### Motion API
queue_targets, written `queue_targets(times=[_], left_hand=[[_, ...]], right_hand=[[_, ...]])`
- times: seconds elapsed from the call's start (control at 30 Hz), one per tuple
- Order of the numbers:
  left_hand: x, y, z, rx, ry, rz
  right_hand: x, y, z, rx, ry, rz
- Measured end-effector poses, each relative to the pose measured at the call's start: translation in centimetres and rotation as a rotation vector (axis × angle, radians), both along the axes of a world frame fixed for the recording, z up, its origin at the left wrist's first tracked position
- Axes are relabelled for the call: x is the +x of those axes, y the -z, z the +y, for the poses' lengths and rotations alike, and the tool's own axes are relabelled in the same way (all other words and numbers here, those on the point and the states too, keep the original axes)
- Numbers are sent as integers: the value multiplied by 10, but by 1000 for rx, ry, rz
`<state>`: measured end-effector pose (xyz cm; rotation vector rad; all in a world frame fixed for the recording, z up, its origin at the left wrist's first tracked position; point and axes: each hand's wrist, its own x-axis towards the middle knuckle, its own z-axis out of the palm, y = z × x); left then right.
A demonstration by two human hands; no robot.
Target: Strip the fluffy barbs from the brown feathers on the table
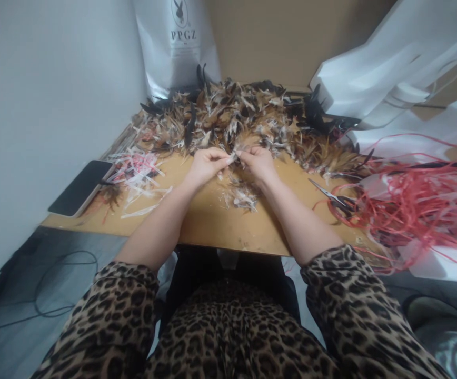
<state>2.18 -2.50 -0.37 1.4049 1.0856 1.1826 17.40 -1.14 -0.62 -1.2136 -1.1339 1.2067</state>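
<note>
My left hand (209, 164) and my right hand (258, 162) meet over the middle of the wooden table (212, 221). Their fingertips pinch a small whitish feather (233, 157) from both sides; its fine detail is blurred. Right behind the hands spreads a wide heap of brown, black and white feathers (232, 110). A little tuft of loose pale feathers (243, 197) lies on the wood just below my hands.
A phone (81, 188) and pink and white strips (137, 168) lie at the left. To the right are scissors (333, 196) and a tangle of red string (418, 205). White bags (390, 68) stand at the back right, and a printed bag (181, 52) behind the heap.
</note>
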Motion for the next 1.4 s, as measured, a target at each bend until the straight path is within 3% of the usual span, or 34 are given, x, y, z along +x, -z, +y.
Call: queue_targets(times=[0.1,0.3,0.4,0.73,1.07,1.27,1.4], left_hand=[[-1,1,1,96,-3,-54],[-5,3,2,-44,140,-173],[-6,4,5,-68,142,-147],[-4,9,8,-158,81,-38],[0,7,7,-230,66,-31],[-4,16,11,-228,172,17],[-5,15,10,-184,138,31]], right_hand=[[0,-3,-2,-119,-110,144],[6,-5,-3,-277,-322,266],[8,-2,-2,-321,-370,233],[7,-3,-4,-170,-269,-117],[5,-13,-11,-47,-308,-208],[4,-12,-11,26,-326,-119],[7,-6,-5,10,-310,41]])
